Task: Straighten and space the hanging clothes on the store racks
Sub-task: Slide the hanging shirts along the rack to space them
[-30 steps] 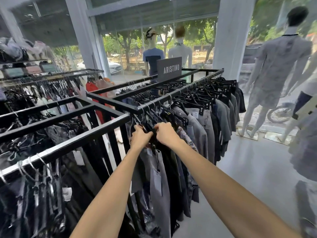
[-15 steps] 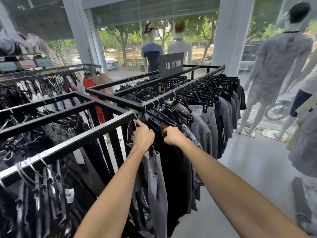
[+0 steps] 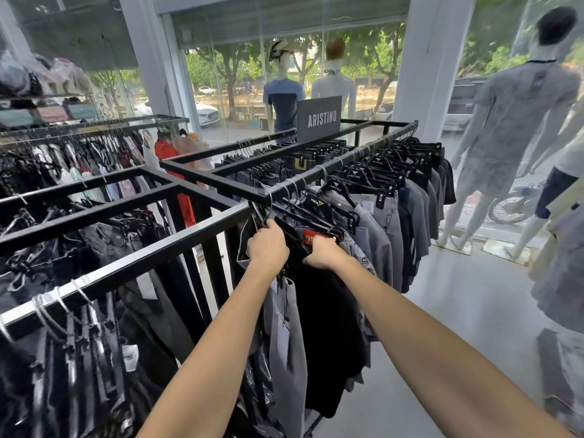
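Observation:
A black metal rack (image 3: 316, 173) runs away from me, hung with grey and dark shorts on black clip hangers. At its near end my left hand (image 3: 268, 248) grips the top of a grey garment (image 3: 286, 336) and its hanger. My right hand (image 3: 324, 252) grips the waistband of a black garment (image 3: 328, 327) with a red tag, just right of the grey one. The two hands are about a hand's width apart. The fingertips are hidden in the fabric.
A second black rack (image 3: 120, 222) full of dark clothes stands to my left. A grey brand sign (image 3: 319, 118) sits on the far rack. Mannequins (image 3: 505, 128) stand by the window on the right, beside open grey floor (image 3: 458, 311).
My hands have moved apart along the rail, the right one sliding the black garment to the right. A gap has opened between the grey and black garments.

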